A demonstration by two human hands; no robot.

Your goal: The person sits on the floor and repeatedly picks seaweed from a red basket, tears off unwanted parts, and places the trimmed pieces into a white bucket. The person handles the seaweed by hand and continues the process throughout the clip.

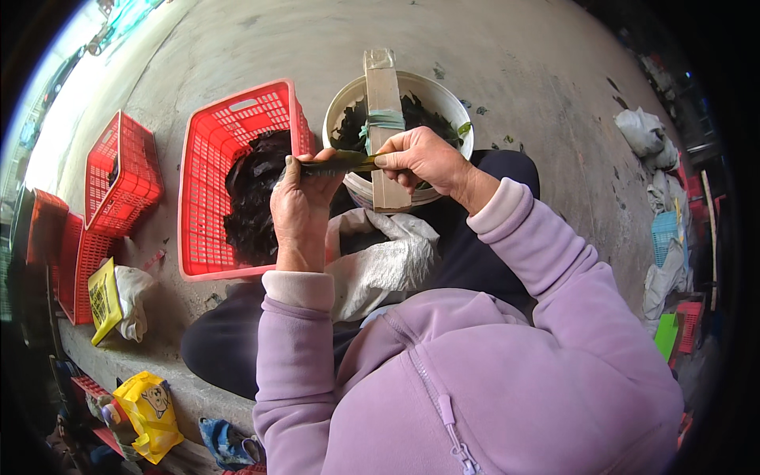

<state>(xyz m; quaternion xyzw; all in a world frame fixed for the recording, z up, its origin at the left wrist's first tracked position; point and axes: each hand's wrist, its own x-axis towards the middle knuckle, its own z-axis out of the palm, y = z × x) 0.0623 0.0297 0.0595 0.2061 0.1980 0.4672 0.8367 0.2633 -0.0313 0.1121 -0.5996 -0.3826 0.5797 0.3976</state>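
A dark, narrow strip of seaweed (pixel 338 164) is stretched between my two hands. My left hand (pixel 306 193) grips its left end between thumb and fingers, beside the right wall of a red plastic crate (pixel 196 202) that holds a dark heap of seaweed (pixel 255 202). My right hand (pixel 424 160) pinches the other end over a round white bucket (pixel 460 107). A board (pixel 385 89) wrapped with green cord (pixel 386 119) lies across the bucket's rim, above dark leafy seaweed (pixel 424 116).
A white woven sack (pixel 392 255) lies open in front of my lap. More red crates (pixel 122 178) stand at the left, near a yellow bag (pixel 151 415) below the ledge. White sacks (pixel 644 133) lie at the far right. Dark scraps dot the concrete floor (pixel 534 71).
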